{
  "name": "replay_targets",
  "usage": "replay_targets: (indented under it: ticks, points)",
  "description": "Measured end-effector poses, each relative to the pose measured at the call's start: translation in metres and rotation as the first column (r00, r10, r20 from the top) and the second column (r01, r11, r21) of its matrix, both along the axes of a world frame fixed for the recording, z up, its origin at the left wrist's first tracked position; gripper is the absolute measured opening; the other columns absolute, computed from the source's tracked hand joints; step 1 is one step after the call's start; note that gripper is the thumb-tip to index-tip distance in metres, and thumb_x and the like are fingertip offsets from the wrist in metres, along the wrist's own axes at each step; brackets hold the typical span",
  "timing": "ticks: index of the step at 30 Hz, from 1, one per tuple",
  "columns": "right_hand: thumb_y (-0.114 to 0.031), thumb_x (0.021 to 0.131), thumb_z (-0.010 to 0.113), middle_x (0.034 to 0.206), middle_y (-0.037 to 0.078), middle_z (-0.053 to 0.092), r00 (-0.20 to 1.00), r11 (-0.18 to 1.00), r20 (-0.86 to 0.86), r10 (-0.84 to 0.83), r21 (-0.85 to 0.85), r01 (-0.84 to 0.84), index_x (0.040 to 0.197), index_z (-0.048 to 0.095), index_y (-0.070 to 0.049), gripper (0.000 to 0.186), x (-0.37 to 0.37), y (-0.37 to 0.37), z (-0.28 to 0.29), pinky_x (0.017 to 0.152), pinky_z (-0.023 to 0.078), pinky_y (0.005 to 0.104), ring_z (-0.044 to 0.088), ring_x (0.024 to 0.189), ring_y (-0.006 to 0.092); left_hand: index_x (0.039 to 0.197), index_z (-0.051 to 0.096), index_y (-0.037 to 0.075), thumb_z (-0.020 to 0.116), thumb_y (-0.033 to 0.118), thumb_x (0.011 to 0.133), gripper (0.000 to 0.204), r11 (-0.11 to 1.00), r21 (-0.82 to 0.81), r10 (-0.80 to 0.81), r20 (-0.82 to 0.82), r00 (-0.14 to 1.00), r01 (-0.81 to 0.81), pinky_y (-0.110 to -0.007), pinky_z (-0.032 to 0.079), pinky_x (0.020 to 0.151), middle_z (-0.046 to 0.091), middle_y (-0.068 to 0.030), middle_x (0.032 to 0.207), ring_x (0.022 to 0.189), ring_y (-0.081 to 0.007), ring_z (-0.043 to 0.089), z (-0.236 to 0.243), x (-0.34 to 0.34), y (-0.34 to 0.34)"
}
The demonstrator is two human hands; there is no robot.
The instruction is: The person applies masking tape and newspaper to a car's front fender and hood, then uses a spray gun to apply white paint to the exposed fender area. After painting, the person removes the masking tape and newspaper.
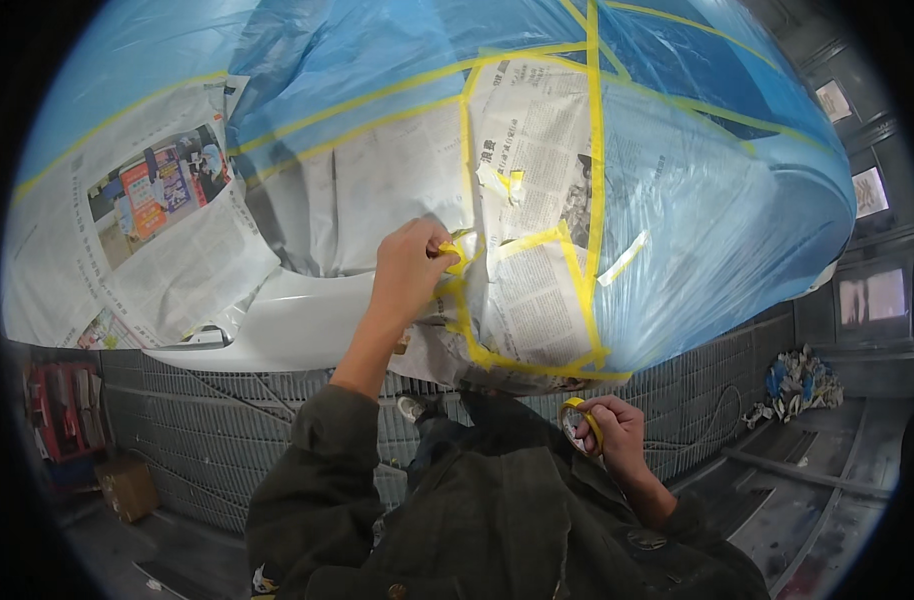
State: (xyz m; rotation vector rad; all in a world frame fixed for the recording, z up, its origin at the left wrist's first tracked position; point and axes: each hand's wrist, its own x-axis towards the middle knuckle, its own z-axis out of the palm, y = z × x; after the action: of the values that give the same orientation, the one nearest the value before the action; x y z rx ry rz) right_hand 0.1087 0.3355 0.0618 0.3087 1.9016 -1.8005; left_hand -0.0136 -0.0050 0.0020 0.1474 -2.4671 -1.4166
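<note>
My left hand pinches a short piece of yellow tape at the edge of newspaper sheets that cover part of a white car panel. The fingertips are partly hidden, so I cannot tell whether the piece is stuck down. Lower right, my right hand is closed on a yellow tape roll, held in front of my body. Around the left hand, yellow strips run along the edges of the newspaper and of the blue plastic sheeting, which is draped over the car.
Newspaper with a coloured picture covers the left of the panel. Below the car lies a metal grate floor. A red rack and a cardboard box stand at left. A pile of crumpled paper lies at right, below small bright windows.
</note>
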Motion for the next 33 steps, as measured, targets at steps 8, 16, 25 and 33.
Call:
replay_targets:
  ticks: [8, 16, 25, 33]
  points:
    - [-0.014, 0.101, 0.049, 0.070, 0.010, 0.065, 1.000, 1.000, -0.009, 0.009, 0.020, -0.008, 0.102, 0.066, 0.002, 0.024, -0.001, 0.006, -0.006, 0.045, 0.041, 0.0210, 0.053, 0.050, 0.0079, 0.090, 0.067, 0.004, 0.082, 0.007, 0.073, 0.023, 0.965, -0.033, 0.260, -0.042, 0.965, -0.261, -0.038, 0.051, 0.068, 0.062, -0.0104, 0.084, 0.072, -0.0252, 0.064, 0.013, 0.000, 0.006]
    - [-0.014, 0.101, 0.050, 0.070, 0.009, 0.067, 0.999, 0.999, 0.012, 0.052, 0.005, -0.052, 0.101, 0.067, 0.002, 0.023, -0.002, 0.002, -0.004, 0.045, 0.041, 0.0206, 0.053, 0.049, 0.0072, 0.102, 0.073, 0.006, 0.073, 0.016, 0.086, 0.019, 0.982, -0.092, 0.161, -0.029, 0.986, -0.163, -0.040, 0.051, 0.069, 0.064, -0.0113, 0.086, 0.072, -0.0317, 0.064, -0.012, 0.018, 0.018]
    - [-0.010, 0.101, 0.049, 0.072, 0.006, 0.065, 0.980, 0.979, 0.000, 0.201, 0.026, -0.201, 0.131, 0.059, 0.001, 0.033, -0.006, -0.005, 0.016, 0.052, 0.041, 0.0197, 0.051, 0.054, 0.0056, 0.103, 0.073, 0.002, 0.074, 0.021, 0.087, 0.025, 0.997, 0.065, 0.034, 0.210, 0.977, -0.048, -0.032, 0.050, 0.065, 0.068, -0.0120, 0.080, 0.070, -0.0228, 0.065, 0.034, 0.047, 0.040]
    - [-0.005, 0.100, 0.049, 0.077, 0.004, 0.065, 0.897, 0.935, -0.264, 0.355, 0.129, -0.332, 0.153, 0.035, -0.004, 0.055, 0.002, -0.013, 0.021, 0.063, 0.044, 0.0214, 0.055, 0.066, 0.0062, 0.099, 0.072, 0.003, 0.079, 0.014, 0.081, 0.023, 0.855, 0.307, -0.441, 0.007, 0.898, 0.417, -0.034, 0.055, 0.074, 0.067, -0.0094, 0.096, 0.084, -0.0262, 0.067, 0.049, 0.122, 0.121]
